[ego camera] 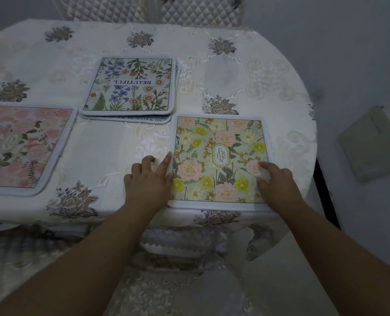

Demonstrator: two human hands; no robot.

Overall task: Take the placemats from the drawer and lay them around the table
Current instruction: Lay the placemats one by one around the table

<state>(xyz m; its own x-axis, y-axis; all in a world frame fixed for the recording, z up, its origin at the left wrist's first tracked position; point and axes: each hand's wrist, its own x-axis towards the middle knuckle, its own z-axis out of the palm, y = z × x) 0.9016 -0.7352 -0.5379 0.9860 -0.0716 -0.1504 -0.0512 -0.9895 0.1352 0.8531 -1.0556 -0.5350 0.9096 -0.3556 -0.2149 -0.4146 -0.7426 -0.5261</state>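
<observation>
A green floral placemat marked GARDEN (219,153) lies flat at the table's near edge, right of centre. My left hand (148,179) rests on the tablecloth with its forefinger touching the mat's left border. My right hand (276,181) presses on the mat's lower right part, fingers curled. A pink floral placemat (23,144) lies flat at the near left. A small stack of placemats (132,85), topped by one reading BEAUTIFUL, sits in the middle of the table.
The round table (269,71) wears a cream embroidered cloth that hangs over the near edge. Two quilted chair backs (200,10) stand at the far side. A grey square pad (371,142) lies on the floor to the right.
</observation>
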